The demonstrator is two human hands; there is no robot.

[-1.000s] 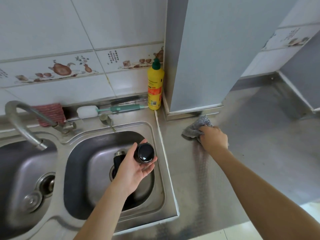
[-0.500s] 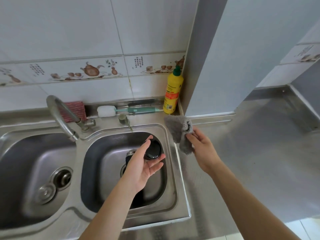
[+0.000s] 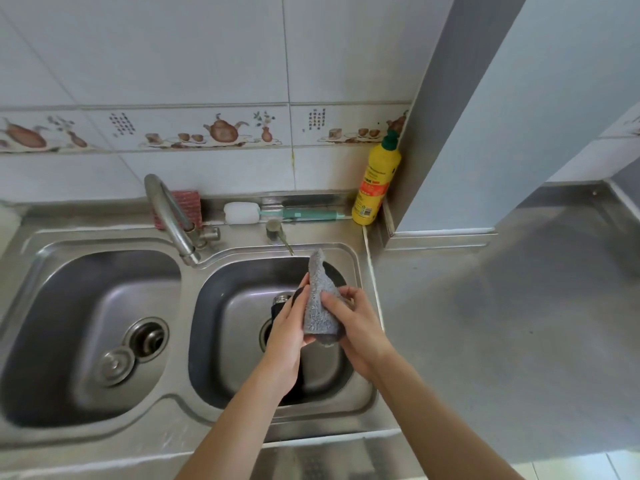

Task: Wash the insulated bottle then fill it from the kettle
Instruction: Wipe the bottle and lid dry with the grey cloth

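Both hands meet over the right sink basin (image 3: pixel 239 344). My left hand (image 3: pixel 289 327) holds the black bottle lid (image 3: pixel 298 293), of which only a dark edge shows behind the cloth. My right hand (image 3: pixel 356 327) grips a grey cloth (image 3: pixel 320 306) and presses it against the lid. The black insulated bottle (image 3: pixel 278 304) lies in the basin below the hands, its silver mouth showing; most of it is hidden by my left hand. No kettle is in view.
The curved tap (image 3: pixel 166 216) points toward the left basin (image 3: pixel 93 327), which has a loose strainer plug. A yellow detergent bottle (image 3: pixel 376 183), a bottle brush (image 3: pixel 277 213) and a red cloth (image 3: pixel 188 206) sit along the back ledge. A steel counter (image 3: pixel 502 306) extends right.
My right hand lifted the grey cloth off the counter and carried it left over the sink, onto the lid in my left hand. The view shifted left.
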